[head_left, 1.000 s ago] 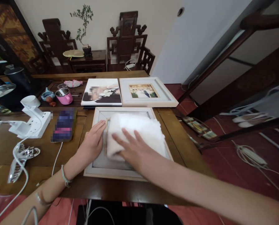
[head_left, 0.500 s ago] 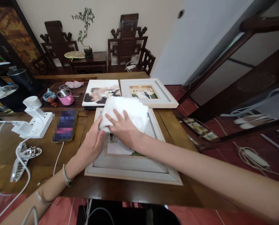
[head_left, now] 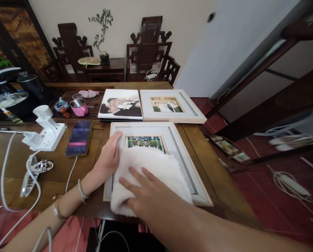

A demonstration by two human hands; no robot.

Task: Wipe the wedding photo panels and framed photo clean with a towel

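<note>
A picture frame [head_left: 179,140] with a pale wood border lies flat on the table in front of me. A white fluffy cloth [head_left: 156,164] covers its lower part and hangs over the near edge. My right hand [head_left: 146,189] presses flat on the cloth, fingers spread; its thumb is partly hidden by a fold. On the frame's left border rests my left hand [head_left: 109,154], its fingers stretched out along the wood. Above the cloth, the upper part of a photo [head_left: 146,141] of two people shows.
Behind lie another framed photo [head_left: 193,106] and a white photo panel [head_left: 119,92]. To the left are a phone [head_left: 79,138] on a cable, a power strip [head_left: 50,138], a silver hair claw [head_left: 32,178] and a pink mug [head_left: 79,109]. The wooden table's [head_left: 198,150] right edge is near.
My right hand has drawn the cloth toward me, from the frame's top to its near edge, uncovering the photo's upper part. My left hand stays by the left border. The view has shifted slightly.
</note>
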